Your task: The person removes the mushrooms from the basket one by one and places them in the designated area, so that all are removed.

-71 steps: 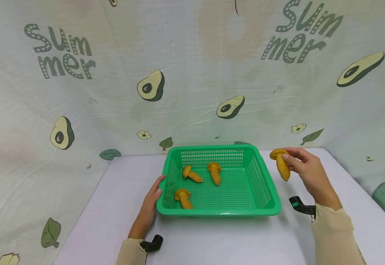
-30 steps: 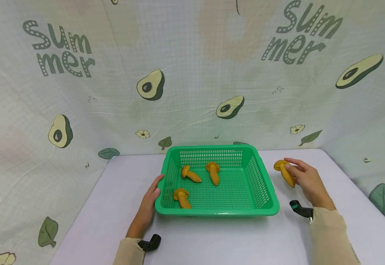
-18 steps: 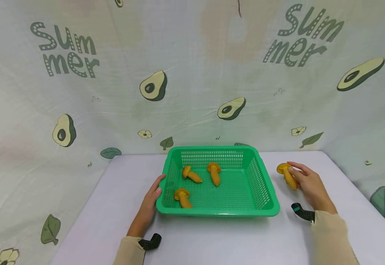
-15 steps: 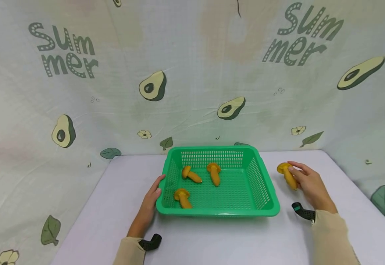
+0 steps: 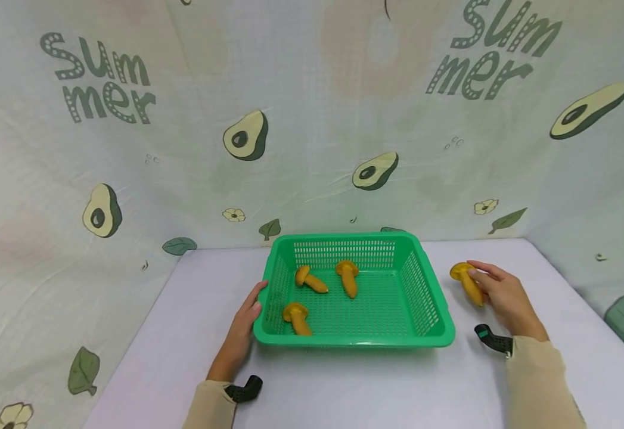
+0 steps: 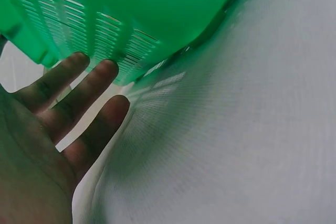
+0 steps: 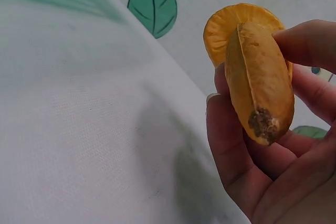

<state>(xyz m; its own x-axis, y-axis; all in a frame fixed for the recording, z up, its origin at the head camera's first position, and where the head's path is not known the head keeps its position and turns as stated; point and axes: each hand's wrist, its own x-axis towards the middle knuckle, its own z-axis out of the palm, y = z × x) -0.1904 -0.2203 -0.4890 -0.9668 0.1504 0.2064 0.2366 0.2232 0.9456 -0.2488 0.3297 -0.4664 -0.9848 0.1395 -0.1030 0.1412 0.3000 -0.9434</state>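
My right hand [image 5: 505,293] pinches a yellow-orange mushroom [image 5: 469,285] to the right of the green basket [image 5: 354,341]. In the right wrist view, the mushroom [image 7: 262,77] has its stem's dark end toward the camera, thumb and fingers about its stem. It appears to hang a little above the table. My left hand [image 5: 242,330] rests against the basket's left side. In the left wrist view, the fingers of this hand [image 6: 58,124] are fairly straight by the slotted wall. Inside the basket lie three more mushrooms: one at back left [image 5: 312,280], one at back middle [image 5: 348,279], one at front left [image 5: 298,319].
A white-covered table [image 5: 354,393] carries the basket, with table surface in front and at both sides. Behind it hangs a cloth [image 5: 312,196] printed with avocados, leaves and lettering. Each wrist wears a black camera mount, one at the left [image 5: 244,389], one at the right [image 5: 493,340].
My right hand has come down toward the table and slightly right with the mushroom, then stays almost still over the last half second. The left hand and the basket keep their places.
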